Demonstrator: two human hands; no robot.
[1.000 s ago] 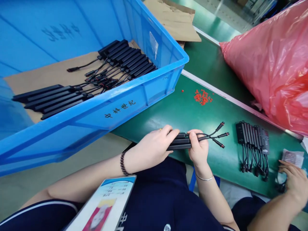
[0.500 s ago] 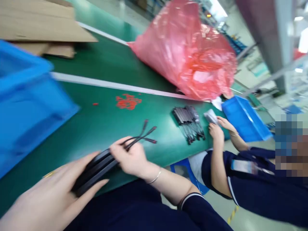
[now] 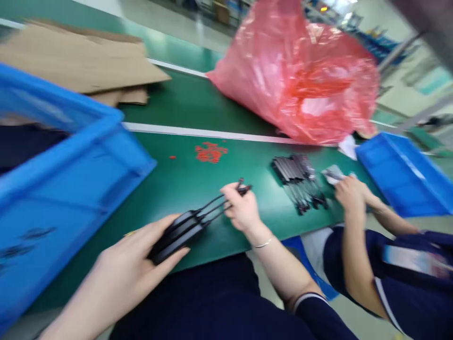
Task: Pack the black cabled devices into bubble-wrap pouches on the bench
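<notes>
Gripping left hand (image 3: 127, 269): thumb and fingers spread only as wide as three black modules (image 3: 180, 231), clasping their back ends.
Right hand (image 3: 244, 208): pinched closed on the modules' cables (image 3: 214, 205), just short of the plug ends.
Black modules: side by side, tilted, above the tabletop (image 3: 170, 189) by its near edge.
Blue crate (image 3: 88, 189): at the tabletop's left; dark writing (image 3: 30, 241) on its outer wall, blurred past reading.
Red pieces (image 3: 211, 152): loose, near the white strip (image 3: 205, 132) beyond the hands.
Unit row (image 3: 292, 170): black, cabled, toward the tabletop's right.
Co-worker's hands (image 3: 350, 193): at a small plastic packet (image 3: 332, 174), near the right edge.
Co-worker's badge (image 3: 414, 259): lettering illegible.
</notes>
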